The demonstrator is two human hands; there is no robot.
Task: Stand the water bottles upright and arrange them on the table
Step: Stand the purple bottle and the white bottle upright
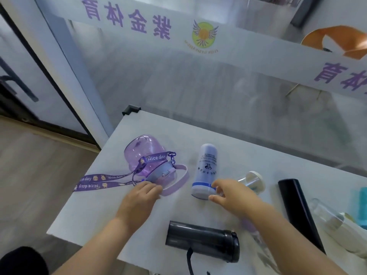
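Several bottles lie on their sides on the white table [95, 211]. A round purple bottle [146, 155] with a "Nice day" strap [103, 182] lies at the left; my left hand [139, 199] touches its lid end, fingers curled on the lid and handle. A pale blue bottle [206, 167] with a white cap lies in the middle; my right hand [230, 195] has its fingers spread around the cap end. A clear bottle [252, 180] lies partly hidden behind my right hand. A dark grey bottle [202, 240] lies near me.
A tall black bottle [297, 211], a clear glass bottle [329, 219] and a teal object [362, 207] lie at the right. A glass partition with purple lettering stands behind the table. The table's left edge drops to a wooden floor [39, 165]. An orange chair [337, 40] stands beyond the glass.
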